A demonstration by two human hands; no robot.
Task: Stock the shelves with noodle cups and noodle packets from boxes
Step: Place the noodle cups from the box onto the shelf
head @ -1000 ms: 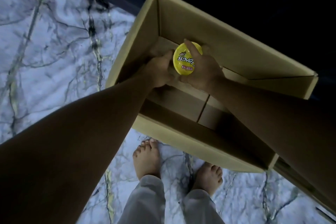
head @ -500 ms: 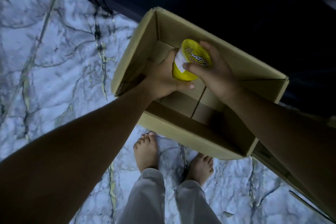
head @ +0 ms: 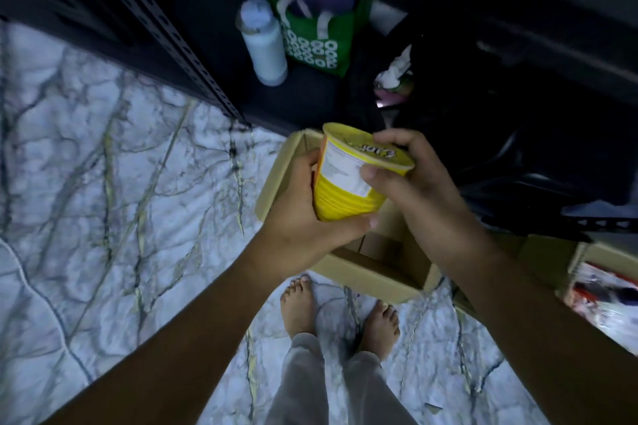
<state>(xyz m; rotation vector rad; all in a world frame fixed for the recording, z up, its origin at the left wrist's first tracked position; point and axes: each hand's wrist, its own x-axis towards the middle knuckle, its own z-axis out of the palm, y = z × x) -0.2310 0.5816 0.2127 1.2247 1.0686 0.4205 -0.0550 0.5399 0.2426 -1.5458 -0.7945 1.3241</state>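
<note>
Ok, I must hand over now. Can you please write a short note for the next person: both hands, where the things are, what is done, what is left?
Left hand: grips the lower body of the yellow noodle cup.
Right hand: grips the cup's lidded top.
Cup: tilted, in the air above the open cardboard box on the floor. No cups show in the visible part of the box.
Second box, at the right: holds what look like packets, blurred.
Done: this cup is out of its box.
Left: set it on the dark shelf rack, then the packets.
</note>
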